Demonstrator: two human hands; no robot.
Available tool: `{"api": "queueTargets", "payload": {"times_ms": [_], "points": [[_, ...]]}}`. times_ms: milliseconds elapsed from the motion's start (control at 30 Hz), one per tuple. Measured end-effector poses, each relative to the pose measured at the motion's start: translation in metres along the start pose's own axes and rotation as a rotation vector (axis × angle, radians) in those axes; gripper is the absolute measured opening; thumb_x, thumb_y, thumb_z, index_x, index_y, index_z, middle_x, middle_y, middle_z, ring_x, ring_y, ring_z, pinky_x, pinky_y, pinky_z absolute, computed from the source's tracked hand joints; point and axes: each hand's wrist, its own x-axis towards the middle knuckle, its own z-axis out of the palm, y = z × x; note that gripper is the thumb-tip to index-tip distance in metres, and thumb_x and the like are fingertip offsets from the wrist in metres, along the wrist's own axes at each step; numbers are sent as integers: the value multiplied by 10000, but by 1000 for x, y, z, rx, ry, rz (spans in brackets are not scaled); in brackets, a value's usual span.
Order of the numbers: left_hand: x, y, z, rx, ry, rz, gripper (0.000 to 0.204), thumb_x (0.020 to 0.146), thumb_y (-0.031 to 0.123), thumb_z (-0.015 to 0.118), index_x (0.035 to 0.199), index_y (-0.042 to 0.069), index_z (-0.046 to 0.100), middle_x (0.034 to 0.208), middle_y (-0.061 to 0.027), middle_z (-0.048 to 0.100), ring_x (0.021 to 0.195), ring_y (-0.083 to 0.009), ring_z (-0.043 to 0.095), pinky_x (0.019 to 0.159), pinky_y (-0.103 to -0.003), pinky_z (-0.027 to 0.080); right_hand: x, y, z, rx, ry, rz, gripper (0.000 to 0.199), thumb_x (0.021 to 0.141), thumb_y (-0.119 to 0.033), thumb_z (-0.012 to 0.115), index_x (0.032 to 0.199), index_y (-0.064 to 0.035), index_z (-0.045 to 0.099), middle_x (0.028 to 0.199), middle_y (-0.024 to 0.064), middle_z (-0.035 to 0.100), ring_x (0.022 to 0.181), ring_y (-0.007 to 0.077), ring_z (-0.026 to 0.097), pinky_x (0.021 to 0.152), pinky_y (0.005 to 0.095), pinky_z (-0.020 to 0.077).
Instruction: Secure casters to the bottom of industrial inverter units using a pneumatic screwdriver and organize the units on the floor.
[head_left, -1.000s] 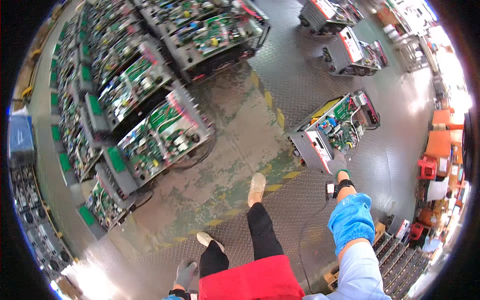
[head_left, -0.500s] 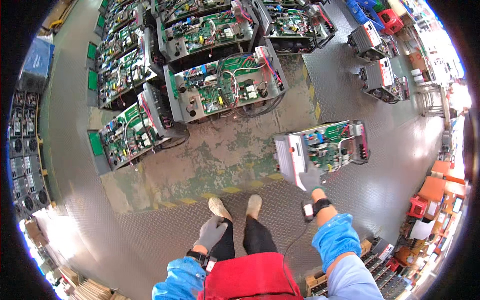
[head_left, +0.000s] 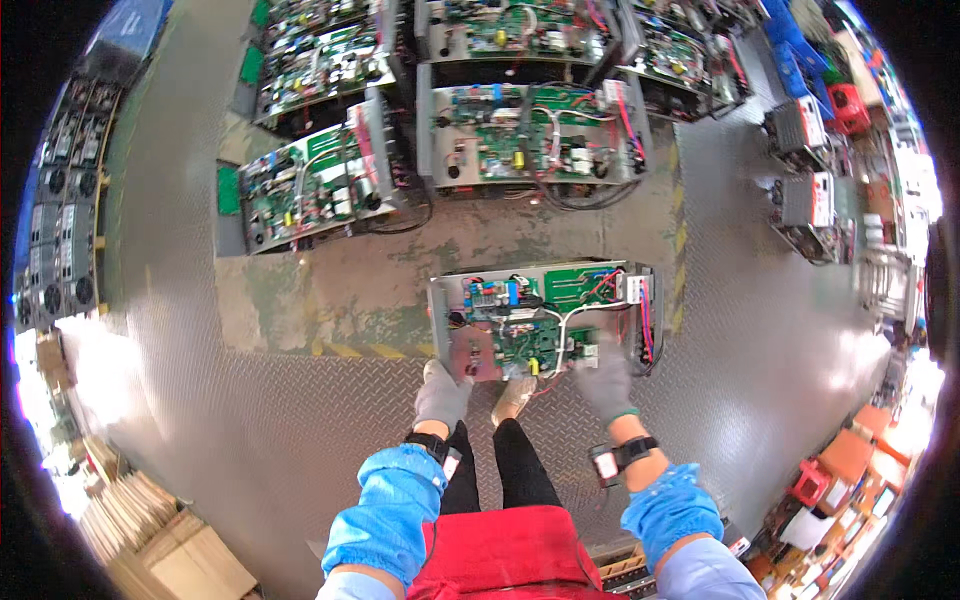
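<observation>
Right in front of me, an open metal electronics chassis (head_left: 500,335) lies with its circuit boards, white cables and yellow part facing up. At its near left corner is my left hand (head_left: 441,395) in a grey glove, fingers and thumb closed on the edge. My right hand (head_left: 606,385), also gloved, reaches over the near edge toward the right end; motion smears its fingers, so its grip cannot be made out. Red and blue wires (head_left: 648,320) run down the chassis's right end.
Similar open chassis (head_left: 540,150) stand in rows beyond. Two more units (head_left: 806,205) sit at the far right, near blue bins (head_left: 800,80) and a red crate (head_left: 849,108). Stacked equipment (head_left: 65,250) lines the left side; cardboard (head_left: 200,560) lies at lower left.
The chassis has turned so its long side faces me and has shifted left. My left hand has come forward from beside my leg to its corner. My right hand has left its front panel.
</observation>
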Motion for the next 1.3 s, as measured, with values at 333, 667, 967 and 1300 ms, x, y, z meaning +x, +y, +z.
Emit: {"api": "queueTargets", "payload": {"times_ms": [333, 667, 967, 1300], "points": [[87, -173, -109, 196, 236, -236, 380, 885, 196, 562, 1187, -21, 484, 1049, -271, 669, 1005, -444, 648, 866, -510, 515, 42, -57, 44, -372, -643, 196, 845, 905, -450, 551, 1423, 147, 253, 1071, 344, 634, 1029, 458, 627, 909, 509, 486], [165, -278, -248, 267, 346, -360, 334, 885, 152, 550, 1170, -19, 525, 1038, -289, 672, 1017, -432, 655, 863, -498, 528, 14, -217, 152, -279, -728, 271, 854, 934, -456, 504, 1433, 169, 204, 1183, 333, 604, 1093, 455, 609, 957, 492, 465], [206, -315, -332, 313, 416, -320, 283, 883, 135, 551, 1140, 18, 567, 1051, -277, 672, 1023, -443, 648, 868, -495, 526, 11, -301, 198, -143, -691, 260, 594, 912, -380, 578, 1218, 106, 428, 1096, 322, 631, 1021, 466, 630, 894, 511, 490], [222, -340, -360, 267, 415, -323, 266, 893, 135, 540, 1123, 4, 573, 1057, -285, 666, 1025, -443, 648, 870, -517, 518, 41, -342, 207, -294, -786, 133, 496, 842, -341, 646, 1032, 114, 593, 966, 305, 669, 975, 424, 657, 851, 470, 518]]}}
